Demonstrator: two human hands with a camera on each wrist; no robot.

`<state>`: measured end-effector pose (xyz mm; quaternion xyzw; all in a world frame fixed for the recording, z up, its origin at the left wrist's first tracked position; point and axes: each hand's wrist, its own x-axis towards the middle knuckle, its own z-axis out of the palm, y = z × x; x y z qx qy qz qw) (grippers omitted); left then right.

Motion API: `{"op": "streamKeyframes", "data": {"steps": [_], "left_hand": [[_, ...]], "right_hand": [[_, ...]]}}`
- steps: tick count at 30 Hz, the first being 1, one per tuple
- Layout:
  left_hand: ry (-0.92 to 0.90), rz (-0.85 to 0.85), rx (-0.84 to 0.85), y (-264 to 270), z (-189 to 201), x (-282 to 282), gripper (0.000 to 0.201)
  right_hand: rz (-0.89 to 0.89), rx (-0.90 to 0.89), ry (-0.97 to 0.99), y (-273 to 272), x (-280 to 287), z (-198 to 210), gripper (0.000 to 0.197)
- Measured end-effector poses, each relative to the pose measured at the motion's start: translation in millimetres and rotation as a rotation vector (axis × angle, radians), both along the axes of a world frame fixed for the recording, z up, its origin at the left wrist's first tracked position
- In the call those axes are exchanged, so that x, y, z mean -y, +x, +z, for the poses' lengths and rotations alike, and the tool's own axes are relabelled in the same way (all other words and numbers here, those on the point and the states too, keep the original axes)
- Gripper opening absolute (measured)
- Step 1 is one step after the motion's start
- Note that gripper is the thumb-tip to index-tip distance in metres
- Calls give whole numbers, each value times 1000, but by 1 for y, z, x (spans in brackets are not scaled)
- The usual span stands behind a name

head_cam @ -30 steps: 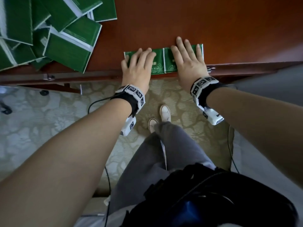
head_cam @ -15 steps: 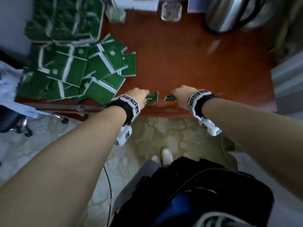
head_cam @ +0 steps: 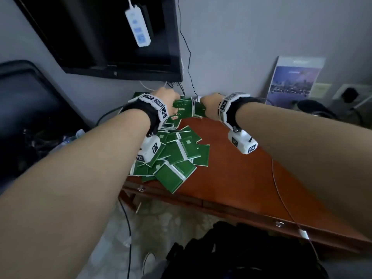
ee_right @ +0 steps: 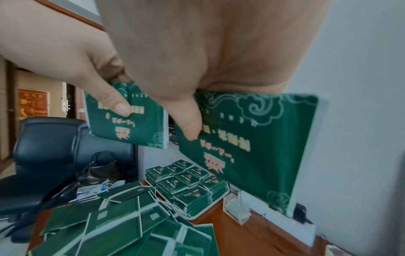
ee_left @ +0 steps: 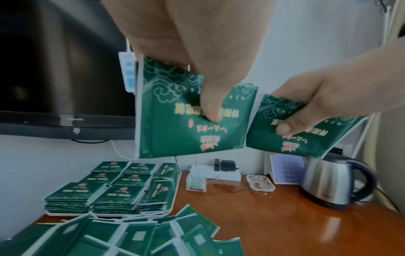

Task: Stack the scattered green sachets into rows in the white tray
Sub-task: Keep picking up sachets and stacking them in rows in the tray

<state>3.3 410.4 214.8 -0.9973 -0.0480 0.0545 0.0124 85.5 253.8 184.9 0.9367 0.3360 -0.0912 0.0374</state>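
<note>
- Green sachets are in both hands, carried above the desk; the left hand point(ee_left: 197, 57) pinches one small stack point(ee_left: 190, 121) between thumb and fingers; the right hand point(ee_right: 219, 52) pinches another point(ee_right: 252, 147)
- White tray point(ee_left: 175, 190) sits at the back left, already holding neat rows; loose sachets point(head_cam: 177, 158) lie heaped in front of it
- Carrying step, by my reading; next, lower each stack squarely onto a row

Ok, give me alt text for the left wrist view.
Each hand, left hand and right hand, pinches a green sachet above a wooden desk. Below, sachets stand stacked in rows in a white tray, loose ones in front, a kettle on the right.
</note>
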Motion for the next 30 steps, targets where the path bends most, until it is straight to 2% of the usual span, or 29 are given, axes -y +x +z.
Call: {"op": "streamKeyframes", "data": {"steps": [2, 7, 16, 19, 22, 30], "left_hand": [[14, 22, -17, -1, 0, -30, 35], [54, 28, -41, -1, -6, -118, 46], [71, -34, -104, 5, -8, -261, 51], [44, -59, -123, 9, -23, -291, 50], [-1, -57, -164, 17, -48, -317, 50], [-37, -98, -209, 68, -98, -361, 47]], "right_hand": [[6, 7, -6, 3, -31, -1, 38], [-14, 68, -1, 10, -117, -7, 29], [-115, 20, -1, -5, -243, -19, 25], [-147, -52, -37, -11, -268, -29, 32], [-173, -103, -125, -12, -282, -44, 28], [-181, -137, -157, 32, -304, -78, 32]]}}
